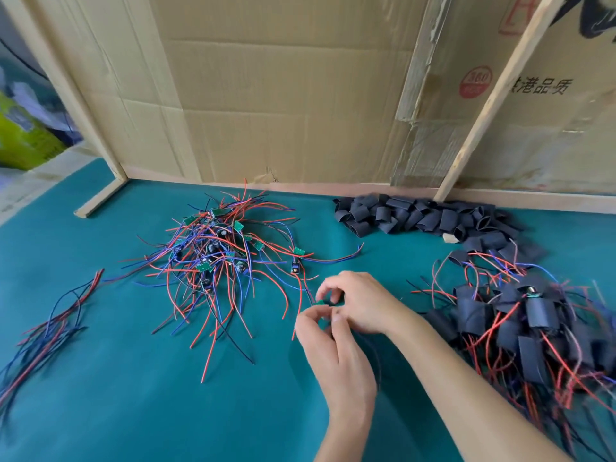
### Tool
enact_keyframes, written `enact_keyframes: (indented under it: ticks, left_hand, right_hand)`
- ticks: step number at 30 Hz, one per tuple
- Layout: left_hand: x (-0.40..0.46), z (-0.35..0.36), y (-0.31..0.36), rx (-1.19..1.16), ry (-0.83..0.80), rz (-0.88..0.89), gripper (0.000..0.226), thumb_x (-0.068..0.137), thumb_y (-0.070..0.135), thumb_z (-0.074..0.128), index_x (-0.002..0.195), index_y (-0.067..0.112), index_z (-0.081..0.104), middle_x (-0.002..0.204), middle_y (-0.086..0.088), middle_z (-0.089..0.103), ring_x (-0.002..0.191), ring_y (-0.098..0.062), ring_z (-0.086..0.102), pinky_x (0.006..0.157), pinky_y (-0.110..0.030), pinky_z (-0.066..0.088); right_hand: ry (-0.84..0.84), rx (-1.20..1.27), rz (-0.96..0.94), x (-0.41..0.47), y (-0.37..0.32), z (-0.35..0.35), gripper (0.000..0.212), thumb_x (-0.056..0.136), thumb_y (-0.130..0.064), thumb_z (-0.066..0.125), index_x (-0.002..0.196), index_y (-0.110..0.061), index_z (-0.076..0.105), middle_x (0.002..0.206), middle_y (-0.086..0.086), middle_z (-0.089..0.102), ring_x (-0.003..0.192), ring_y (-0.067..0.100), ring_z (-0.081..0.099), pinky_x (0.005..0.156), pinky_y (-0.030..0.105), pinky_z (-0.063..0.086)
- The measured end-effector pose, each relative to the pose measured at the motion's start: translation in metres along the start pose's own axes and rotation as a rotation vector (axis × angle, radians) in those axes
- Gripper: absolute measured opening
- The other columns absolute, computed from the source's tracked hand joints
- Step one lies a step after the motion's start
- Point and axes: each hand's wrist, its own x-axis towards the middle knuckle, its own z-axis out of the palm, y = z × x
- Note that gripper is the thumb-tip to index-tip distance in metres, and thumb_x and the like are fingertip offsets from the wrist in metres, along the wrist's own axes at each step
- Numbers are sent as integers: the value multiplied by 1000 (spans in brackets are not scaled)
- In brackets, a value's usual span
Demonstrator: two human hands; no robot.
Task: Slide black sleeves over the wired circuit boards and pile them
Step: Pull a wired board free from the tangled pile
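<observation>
A tangled heap of small green circuit boards with red and blue wires [216, 258] lies on the teal mat, left of centre. Empty black sleeves [416, 215] are heaped along the back right. Sleeved boards with trailing wires [533, 328] are piled at the right. Both hands meet at the middle of the mat. My right hand [360, 301] pinches a small green circuit board [321, 302] between thumb and fingers. My left hand [333, 348] sits just below it with curled fingers at the board's wires; what it grips is hidden.
A loose bundle of red, blue and black wires [50, 325] lies at the far left. A cardboard wall in a wooden frame [283, 95] closes the back of the mat. A single wired board [296, 258] lies apart, right of the heap.
</observation>
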Motion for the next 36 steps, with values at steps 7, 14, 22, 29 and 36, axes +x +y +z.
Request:
enact_keyframes:
  ticks: [7,14,22,29,36]
  left_hand:
    - [-1,0,-4,44,-84,28,22,95,1,58,93,22,62,94,7,67,88,-8,63,76,-14,46]
    - [-6,0,-2,42,-389,43,20,96,35,53,93,30,72,77,8,73,70,-13,66,68,-34,56]
    - [-3,-1,-5,93,-296,73,15,100,19,62,87,27,65,81,8,71,72,-15,67,71,-39,57]
    - [-2,3,-8,75,-242,27,19,99,4,57,94,22,61,87,15,68,74,-11,75,71,-45,59]
    - [-1,3,-6,76,-268,18,20,98,1,55,93,20,60,85,17,67,74,-12,75,72,-46,59]
  right_hand:
    - [248,174,156,-34,16,-21,16,73,-18,85,76,-24,71,70,-6,73,67,8,65,72,32,58]
    - [444,281,89,-90,12,-20,23,73,-9,85,75,-27,72,71,-7,70,61,8,65,60,14,50]
    - [164,466,52,-84,11,-36,27,82,4,69,80,-22,77,80,-1,78,78,16,75,82,32,60]
    - [409,-112,254,-9,39,-75,24,88,-14,62,90,-32,77,101,-3,75,104,23,65,83,36,51]
    - [133,-315,389,69,50,-87,62,94,-15,53,152,-35,44,160,11,31,137,43,47,103,47,46]
